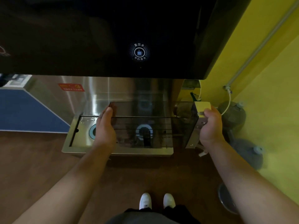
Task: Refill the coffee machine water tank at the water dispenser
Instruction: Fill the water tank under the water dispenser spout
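I hold a smoky transparent water tank (155, 110) level in front of the water dispenser (113, 38), above its steel drip tray (76, 143). My left hand (105, 128) presses flat against the tank's left end. Its right end, by a pale block, is gripped by my right hand (210, 125). A lit cup-icon button (139, 52) glows on the dispenser's black front panel, above the tank. Through the tank a blue-ringed drain (144, 130) shows on the tray. I cannot tell whether the tank holds water.
A yellow wall (267, 94) with a grey pipe stands close on the right. Large water jugs (247, 152) lie on the floor by the wall. A round metal object (226, 199) sits at lower right. My white shoes stand on a brown wood floor.
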Motion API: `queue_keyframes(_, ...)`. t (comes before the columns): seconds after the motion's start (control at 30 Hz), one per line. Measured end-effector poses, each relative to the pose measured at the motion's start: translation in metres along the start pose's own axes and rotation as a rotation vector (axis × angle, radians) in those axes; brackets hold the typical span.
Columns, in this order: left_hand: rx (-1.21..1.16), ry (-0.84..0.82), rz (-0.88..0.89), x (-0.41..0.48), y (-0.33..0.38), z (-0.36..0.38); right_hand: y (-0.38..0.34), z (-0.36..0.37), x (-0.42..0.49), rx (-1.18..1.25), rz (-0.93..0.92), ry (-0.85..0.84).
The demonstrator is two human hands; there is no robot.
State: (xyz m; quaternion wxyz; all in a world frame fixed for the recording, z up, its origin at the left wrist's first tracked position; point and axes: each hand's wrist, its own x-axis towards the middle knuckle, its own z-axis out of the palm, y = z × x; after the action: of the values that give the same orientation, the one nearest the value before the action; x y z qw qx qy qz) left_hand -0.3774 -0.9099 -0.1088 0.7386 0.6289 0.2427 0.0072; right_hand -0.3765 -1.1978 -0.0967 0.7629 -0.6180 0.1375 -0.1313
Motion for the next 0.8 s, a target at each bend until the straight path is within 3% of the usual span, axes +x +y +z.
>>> queue_keyframes(0.2,-0.006,-0.023,0.053,0.001,0.019,0.009,0.001,-0.002,0.026,-0.030,0.000,-0.007)
queue_keyframes(0.27,-0.025,0.051,0.121,-0.010,0.028,0.009,0.002,-0.004,0.031,-0.038,0.003,-0.005)
queue_keyframes(0.33,0.074,0.211,0.389,-0.030,0.036,0.004,0.000,-0.004,0.034,-0.030,0.001,-0.012)
queue_keyframes(0.37,0.211,0.197,0.592,-0.043,0.043,0.004,0.000,-0.004,0.036,-0.023,-0.007,-0.021)
queue_keyframes(0.43,0.565,0.006,0.954,-0.057,0.056,0.011,-0.001,-0.003,0.038,0.000,-0.035,-0.047)
queue_keyframes(0.5,0.849,-0.062,1.164,-0.061,0.074,0.024,-0.003,0.001,0.038,0.013,-0.037,-0.052)
queue_keyframes(0.8,1.106,-0.040,1.207,-0.059,0.088,0.040,-0.006,0.015,0.035,0.043,-0.062,-0.041)
